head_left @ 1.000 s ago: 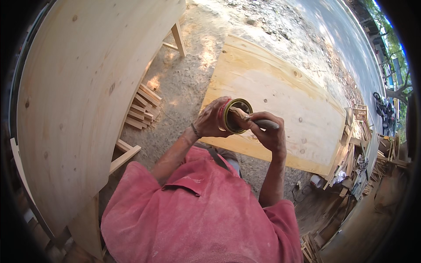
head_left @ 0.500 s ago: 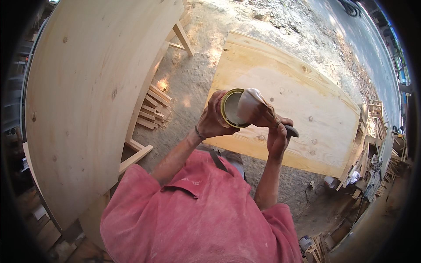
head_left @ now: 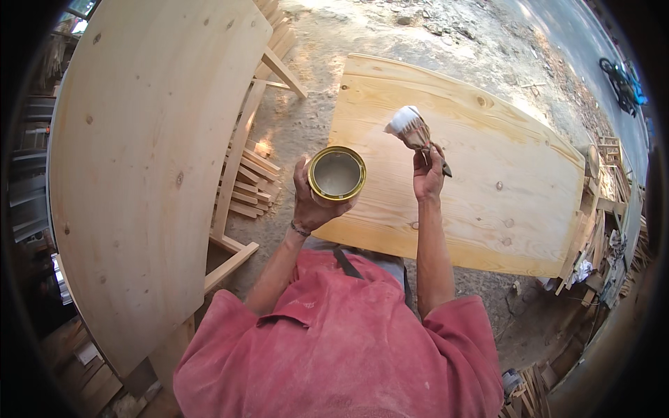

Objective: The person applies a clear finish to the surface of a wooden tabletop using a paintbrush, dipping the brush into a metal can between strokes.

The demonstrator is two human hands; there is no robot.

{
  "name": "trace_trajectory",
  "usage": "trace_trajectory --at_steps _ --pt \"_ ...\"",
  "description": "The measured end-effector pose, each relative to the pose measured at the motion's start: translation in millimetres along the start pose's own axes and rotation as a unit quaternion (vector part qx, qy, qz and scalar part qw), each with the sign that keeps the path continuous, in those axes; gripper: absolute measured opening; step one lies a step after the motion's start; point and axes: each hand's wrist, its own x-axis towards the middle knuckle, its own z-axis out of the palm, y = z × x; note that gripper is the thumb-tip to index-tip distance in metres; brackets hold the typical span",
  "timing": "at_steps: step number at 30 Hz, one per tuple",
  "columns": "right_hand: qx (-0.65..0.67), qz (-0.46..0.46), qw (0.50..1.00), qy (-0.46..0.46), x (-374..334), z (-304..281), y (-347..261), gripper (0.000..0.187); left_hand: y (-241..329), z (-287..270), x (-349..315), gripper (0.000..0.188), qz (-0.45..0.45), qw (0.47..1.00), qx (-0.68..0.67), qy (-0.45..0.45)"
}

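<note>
My left hand is wrapped round an open round tin with a gold rim. Greyish liquid shows inside it. To the right, my right hand grips a paintbrush by its handle, the white-coated bristles pointing up and to the left. The brush is apart from the tin and hangs over a pale wooden panel with knots. Part of that panel's face looks lighter than its yellowish edges.
A second large wooden panel rises on my left, with a timber frame by it. Several cut wood strips lie stacked on the dusty ground. Scrap wood is piled at the right. A motorcycle stands at the far right.
The brush has left the tin's mouth and moved up and right, over the panel. The tin in my left hand has shifted slightly left and down.
</note>
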Motion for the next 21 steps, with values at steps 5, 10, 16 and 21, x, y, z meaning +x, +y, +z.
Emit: trace_trajectory --at_steps 5,10,16,21 --pt "-0.216 -0.03 0.975 0.031 43.4 -4.9 -5.9 0.026 -11.6 -2.1 -16.4 0.127 -0.086 0.991 -0.091 0.042" --pt "-0.309 -0.1 0.944 0.065 53.0 -44.8 -66.4 0.024 -9.6 -10.5 -26.3 0.129 -0.129 0.985 -0.074 0.085" --pt "-0.334 -0.081 0.939 0.02 36.3 3.6 -43.1 0.02 -29.5 -22.0 -36.2 0.128 -0.12 0.99 0.035 0.066" --pt "-0.335 -0.033 0.938 -0.079 48.4 54.6 44.3 0.019 -28.3 -19.2 -25.3 0.127 -0.178 0.979 -0.077 0.063"
